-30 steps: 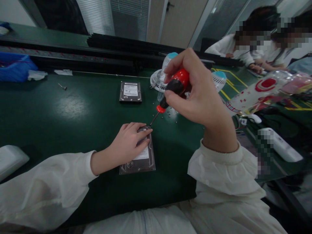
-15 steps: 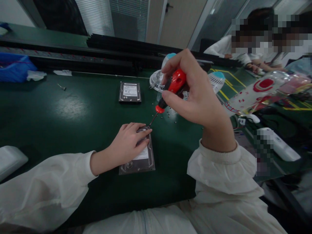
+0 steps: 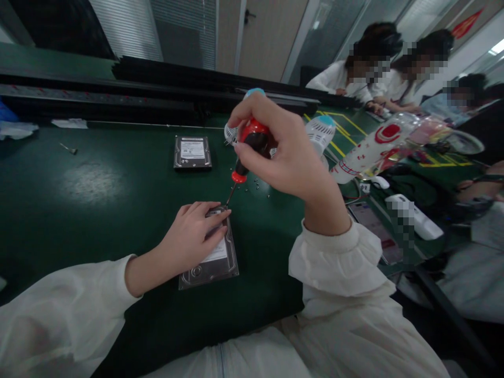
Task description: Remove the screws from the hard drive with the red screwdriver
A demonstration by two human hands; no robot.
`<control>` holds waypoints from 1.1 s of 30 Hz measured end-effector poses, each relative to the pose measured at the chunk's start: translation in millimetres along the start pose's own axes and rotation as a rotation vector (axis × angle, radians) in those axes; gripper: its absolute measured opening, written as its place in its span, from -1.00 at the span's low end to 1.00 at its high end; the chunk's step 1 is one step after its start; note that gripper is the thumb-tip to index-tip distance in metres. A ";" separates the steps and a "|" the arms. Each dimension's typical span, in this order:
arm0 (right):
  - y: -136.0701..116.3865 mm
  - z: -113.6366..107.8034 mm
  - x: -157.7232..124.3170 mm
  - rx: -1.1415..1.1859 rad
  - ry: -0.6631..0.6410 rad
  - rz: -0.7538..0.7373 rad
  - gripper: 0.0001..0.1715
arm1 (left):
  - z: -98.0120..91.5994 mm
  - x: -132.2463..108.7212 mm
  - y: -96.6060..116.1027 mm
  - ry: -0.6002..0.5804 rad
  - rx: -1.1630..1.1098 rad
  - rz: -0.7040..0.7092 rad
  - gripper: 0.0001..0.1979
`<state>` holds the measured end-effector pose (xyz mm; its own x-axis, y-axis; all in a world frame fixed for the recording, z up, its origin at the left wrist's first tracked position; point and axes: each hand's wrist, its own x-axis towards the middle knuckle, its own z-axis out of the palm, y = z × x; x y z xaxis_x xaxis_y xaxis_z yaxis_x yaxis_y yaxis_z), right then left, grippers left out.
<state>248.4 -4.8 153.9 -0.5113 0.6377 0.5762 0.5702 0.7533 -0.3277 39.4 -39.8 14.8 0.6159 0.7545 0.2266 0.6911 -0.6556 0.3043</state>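
Observation:
A hard drive (image 3: pixel 214 269) lies label up on the green table in front of me. Flat across its upper part rests my left hand (image 3: pixel 192 231), fingers stretched and a little spread, covering some of the label. My right hand (image 3: pixel 275 144) is wrapped round the red and black handle of a screwdriver (image 3: pixel 239 176). The tool is tilted, its thin shaft running down to the drive's top right corner beside my left fingertips. Whether the tip sits in a screw is too small to tell. Several small screws (image 3: pixel 256 184) are scattered just right of the shaft.
A second hard drive (image 3: pixel 192 152) lies farther back. White vented objects with blue tops (image 3: pixel 321 131) stand behind my right hand. To the right are a patterned clear bottle (image 3: pixel 374 147), a phone (image 3: pixel 378 231) and a white device (image 3: pixel 415 216). Other people sit at the far right.
The view has swung right, so everything on the table appears farther left. The screwdriver handle has turned within my right fingers, showing more black. My left hand stays on the drive.

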 end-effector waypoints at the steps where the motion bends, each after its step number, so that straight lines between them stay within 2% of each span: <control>1: 0.3 0.0 0.1 -0.001 -0.008 -0.003 -0.80 | 0.2 -0.1 -0.2 0.000 0.002 0.001 -0.57; 3: 1.0 0.2 0.1 0.004 -0.019 -0.008 -0.74 | 0.9 -0.4 -0.8 -0.003 0.005 -0.001 -0.56; 8: 1.9 0.7 -0.5 -0.010 -0.003 0.014 -0.79 | 3.0 -1.1 -2.6 0.005 0.004 0.003 -0.54; 12: 3.0 0.4 -0.8 -0.008 -0.005 -0.033 -0.68 | 4.0 -1.1 -3.9 0.006 0.007 0.007 -0.54; 15: 4.9 1.0 -0.5 -0.015 0.012 -0.034 -0.76 | 3.2 -0.8 -3.4 -0.001 0.009 0.005 -0.54; 18: 5.7 1.5 -0.5 -0.016 0.012 -0.013 -0.75 | 1.8 -0.4 -1.8 -0.003 0.011 0.009 -0.54; 23: 4.7 1.2 -1.5 -0.008 0.003 0.014 -0.58 | 0.8 0.1 -0.9 0.006 0.004 0.007 -0.55; 30: 6.8 3.3 -0.7 0.004 0.041 -0.001 -0.71 | -0.6 0.6 0.0 -0.002 -0.002 -0.001 -0.56; 33: 4.6 2.3 -1.0 -0.013 0.036 -0.004 -0.65 | 0.0 0.7 0.0 -0.002 0.000 -0.005 -0.56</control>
<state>250.0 -1.5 150.1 -0.4901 0.6284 0.6041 0.5770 0.7533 -0.3155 39.8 -39.2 15.0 0.6135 0.7574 0.2236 0.6937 -0.6522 0.3056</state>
